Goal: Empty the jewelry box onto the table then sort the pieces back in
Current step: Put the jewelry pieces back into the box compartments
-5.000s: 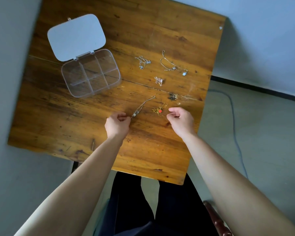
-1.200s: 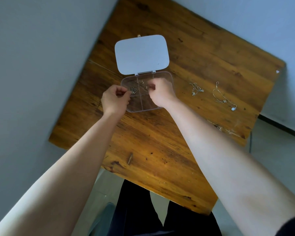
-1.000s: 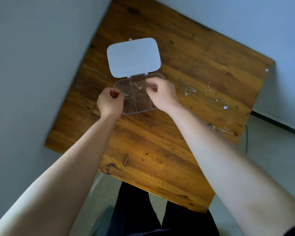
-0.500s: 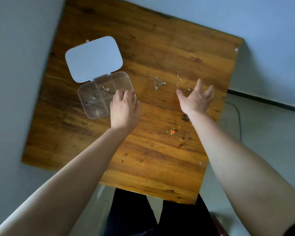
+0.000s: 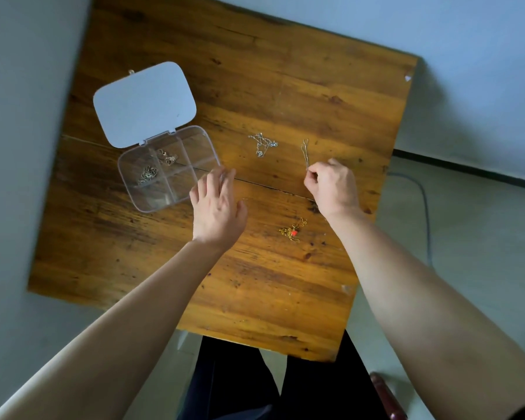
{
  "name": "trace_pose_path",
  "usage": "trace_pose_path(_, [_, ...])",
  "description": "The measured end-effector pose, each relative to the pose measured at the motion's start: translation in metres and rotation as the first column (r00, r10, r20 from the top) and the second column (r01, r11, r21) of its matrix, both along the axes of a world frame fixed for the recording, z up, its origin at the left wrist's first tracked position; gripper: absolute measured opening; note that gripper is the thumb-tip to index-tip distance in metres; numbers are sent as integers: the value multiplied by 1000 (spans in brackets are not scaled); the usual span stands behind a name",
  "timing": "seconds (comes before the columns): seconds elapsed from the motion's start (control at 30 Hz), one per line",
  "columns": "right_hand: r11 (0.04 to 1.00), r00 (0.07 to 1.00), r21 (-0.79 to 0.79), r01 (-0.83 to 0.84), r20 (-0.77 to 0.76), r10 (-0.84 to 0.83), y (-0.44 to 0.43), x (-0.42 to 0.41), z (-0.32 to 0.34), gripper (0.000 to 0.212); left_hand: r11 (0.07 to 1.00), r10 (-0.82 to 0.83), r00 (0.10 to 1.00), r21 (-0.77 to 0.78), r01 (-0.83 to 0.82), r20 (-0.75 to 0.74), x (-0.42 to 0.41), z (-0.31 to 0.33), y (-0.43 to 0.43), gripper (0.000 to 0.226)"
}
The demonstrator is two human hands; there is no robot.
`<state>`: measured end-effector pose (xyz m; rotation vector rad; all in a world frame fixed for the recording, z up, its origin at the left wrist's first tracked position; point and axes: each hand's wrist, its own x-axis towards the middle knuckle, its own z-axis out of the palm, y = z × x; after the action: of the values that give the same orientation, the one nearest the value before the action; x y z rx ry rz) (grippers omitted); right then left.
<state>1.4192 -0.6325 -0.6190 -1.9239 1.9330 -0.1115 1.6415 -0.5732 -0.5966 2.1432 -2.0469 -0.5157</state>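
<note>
The clear jewelry box [image 5: 191, 140] lies on the wooden table [image 5: 255, 86] with its white lid [image 5: 144, 103] folded back. One chain [image 5: 147, 174] lies in its left compartment and another piece [image 5: 166, 156] in the middle back one. My left hand [image 5: 217, 204] hovers by the box's right corner, fingers spread and empty. My right hand [image 5: 334, 186] pinches a thin silver necklace [image 5: 305, 153] whose loop trails away from the fingers. A tangled silver chain [image 5: 262, 144] and a gold chain with a red bead [image 5: 293, 231] lie loose on the table.
The table stands against a grey wall on the left. A cable [image 5: 425, 207] runs over the floor to the right. My dark trousers [image 5: 255, 389] show below the table's front edge, and a dark red object [image 5: 388, 398] sits on the floor.
Both hands left the box after dropping pieces in it. My right hand reached right and closed on the thin silver necklace; my left hand drew back beside the box.
</note>
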Motion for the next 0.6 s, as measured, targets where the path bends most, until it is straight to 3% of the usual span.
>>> trace_pose_path(0.1, [984,990,103,142,-1,-143,-5,5,4,17,1000,3,999,-27,-2,43,-6,3,-16,55])
trace_pose_path(0.27, [932,942,206,297,97,-322,-4,1,3,10,973,-224,971,-45,228,86,-24,0,-55,52])
trace_pose_path(0.47, [920,885,163,356,258,-388,9,-5,4,25,899,-429,868,217,381,251,-51,-17,-91,69])
trace_pose_path(0.6, [888,810,121,443,371,-455,12,-8,13,26,870,-483,824,272,412,297,-60,-19,-85,58])
